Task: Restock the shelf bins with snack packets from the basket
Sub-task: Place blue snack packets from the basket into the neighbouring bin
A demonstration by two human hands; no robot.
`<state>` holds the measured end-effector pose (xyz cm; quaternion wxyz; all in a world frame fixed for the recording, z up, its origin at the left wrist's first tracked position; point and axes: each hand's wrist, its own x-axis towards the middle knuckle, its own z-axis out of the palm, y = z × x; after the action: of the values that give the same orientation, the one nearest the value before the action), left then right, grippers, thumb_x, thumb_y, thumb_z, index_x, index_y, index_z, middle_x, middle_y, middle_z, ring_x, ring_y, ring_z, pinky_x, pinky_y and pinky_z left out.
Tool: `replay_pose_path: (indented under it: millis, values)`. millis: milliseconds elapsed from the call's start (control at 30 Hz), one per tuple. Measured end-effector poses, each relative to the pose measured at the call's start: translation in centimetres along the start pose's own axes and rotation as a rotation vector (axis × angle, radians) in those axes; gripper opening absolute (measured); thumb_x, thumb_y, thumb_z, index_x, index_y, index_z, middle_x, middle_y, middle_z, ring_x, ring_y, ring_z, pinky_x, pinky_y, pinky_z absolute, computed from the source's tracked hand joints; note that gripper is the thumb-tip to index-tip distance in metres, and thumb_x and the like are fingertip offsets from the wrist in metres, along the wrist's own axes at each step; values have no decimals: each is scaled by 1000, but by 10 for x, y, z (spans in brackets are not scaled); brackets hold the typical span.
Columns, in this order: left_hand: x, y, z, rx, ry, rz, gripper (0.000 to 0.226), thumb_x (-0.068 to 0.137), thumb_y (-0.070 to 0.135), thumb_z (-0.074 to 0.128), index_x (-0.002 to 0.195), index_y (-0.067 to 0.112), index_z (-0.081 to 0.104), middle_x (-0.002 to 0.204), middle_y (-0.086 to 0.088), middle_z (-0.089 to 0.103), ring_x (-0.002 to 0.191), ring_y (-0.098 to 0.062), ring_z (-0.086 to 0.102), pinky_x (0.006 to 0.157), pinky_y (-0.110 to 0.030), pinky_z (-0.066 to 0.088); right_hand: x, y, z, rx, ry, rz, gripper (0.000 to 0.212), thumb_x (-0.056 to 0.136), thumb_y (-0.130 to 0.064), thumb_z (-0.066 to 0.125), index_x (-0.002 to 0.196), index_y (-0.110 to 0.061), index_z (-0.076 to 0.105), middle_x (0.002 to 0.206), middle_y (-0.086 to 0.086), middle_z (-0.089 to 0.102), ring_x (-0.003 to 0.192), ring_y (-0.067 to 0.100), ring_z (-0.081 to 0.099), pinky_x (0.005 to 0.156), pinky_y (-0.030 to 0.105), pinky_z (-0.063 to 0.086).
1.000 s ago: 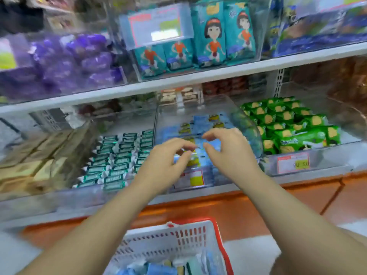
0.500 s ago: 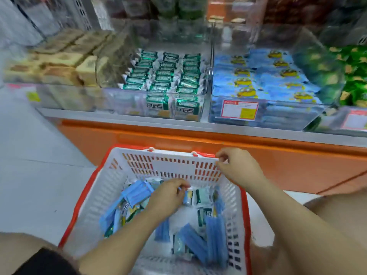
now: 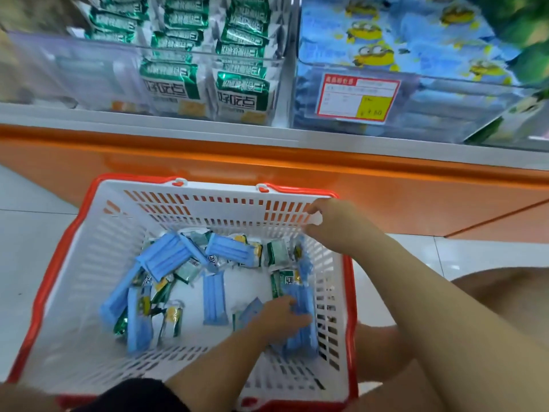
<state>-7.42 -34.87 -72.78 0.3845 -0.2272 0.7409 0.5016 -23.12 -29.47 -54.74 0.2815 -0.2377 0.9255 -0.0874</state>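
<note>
Left hand [image 3: 279, 318] curls onto the blue packets [image 3: 300, 331] at basket's [image 3: 89, 254] 4 o'clock corner, long axes toward 12 (grip unconfirmed); right hand [image 3: 335, 224] pinches the far rim at 1 o'clock.

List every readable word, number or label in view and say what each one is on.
"呀!饭点", roughly; a stylised logo, so this reading is unsure: large characters on the green-and-white snack packets at the front of the clear shelf bin.
Ends in "50", first digit unclear: yellow patch of the red-bordered price tag on the blue-packet bin.
Other tag text: too blurred.
Packets in the white-and-red plastic basket: print too small to read.
</note>
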Motion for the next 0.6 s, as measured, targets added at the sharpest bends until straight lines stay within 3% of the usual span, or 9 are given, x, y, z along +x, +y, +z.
replay_pose_path:
  millis: [67, 100, 167, 233, 333, 433, 533, 600]
  values:
    - [6, 6, 13, 11, 5, 10, 17, 95, 40, 62, 94, 28, 49, 85, 11, 45, 80, -4, 51, 82, -27, 42, 0, 1, 1, 2, -9, -3, 34, 95, -29, 60, 128, -20, 58, 131, 1, 62, 109, 19, 61, 87, 27, 46]
    - [7, 9, 18, 6, 3, 14, 19, 95, 37, 61, 103, 24, 51, 84, 11, 44, 85, -8, 53, 83, -28, 43, 0, 1, 1, 0, -14, -6, 35, 95, -29, 60, 128, -20, 58, 131, 1, 62, 109, 20, 61, 86, 26, 45]
    - [8, 11, 27, -29, 9, 15, 47, 96, 32, 61, 134, 12, 43, 86, 9, 46, 95, -16, 55, 85, -29, 47, 0, 1, 3, 9, -32, -6, 37, 94, -29, 60, 130, -20, 58, 131, 0, 62, 109, 19, 60, 85, 25, 42]
    - [5, 12, 33, 3, 30, -12, 57, 96, 25, 61, 143, 9, 33, 91, 4, 52, 94, -17, 55, 82, -30, 48, -1, 1, 4, 12, -48, -8, 38, 94, -28, 60, 132, -20, 57, 133, 0, 61, 112, 19, 59, 92, 28, 43]
    - [2, 14, 35, 12, 61, -56, 53, 93, 19, 62, 138, 10, 37, 117, -10, 59, 101, -20, 56, 84, -32, 48, -2, 1, 5, 17, -67, -3, 39, 95, -29, 60, 133, -20, 56, 135, -1, 60, 114, 20, 58, 100, 32, 42]
    - [2, 12, 32, 19, 83, -36, 43, 92, 17, 62, 128, 4, 42, 102, -9, 59, 97, -21, 58, 93, -39, 52, -2, 1, 5, 2, -79, -3, 40, 95, -30, 59, 134, -21, 55, 137, -1, 59, 116, 21, 57, 98, 30, 43]
    - [-6, 11, 18, -40, 123, -63, 45, 88, 9, 60, 129, 8, 43, 112, -9, 61, 100, -18, 57, 89, -31, 51, -2, 4, 4, -11, -92, -8, 41, 95, -30, 59, 135, -20, 54, 138, 0, 58, 117, 20, 57, 94, 28, 43]
    - [-17, 13, 4, -100, 98, -44, 31, 85, 8, 59, 115, 12, 51, 100, -1, 61, 92, -14, 59, 84, -31, 55, -1, 8, 5, 0, -112, -5, 43, 95, -32, 59, 136, -20, 53, 138, 1, 58, 118, 20, 56, 93, 29, 43]
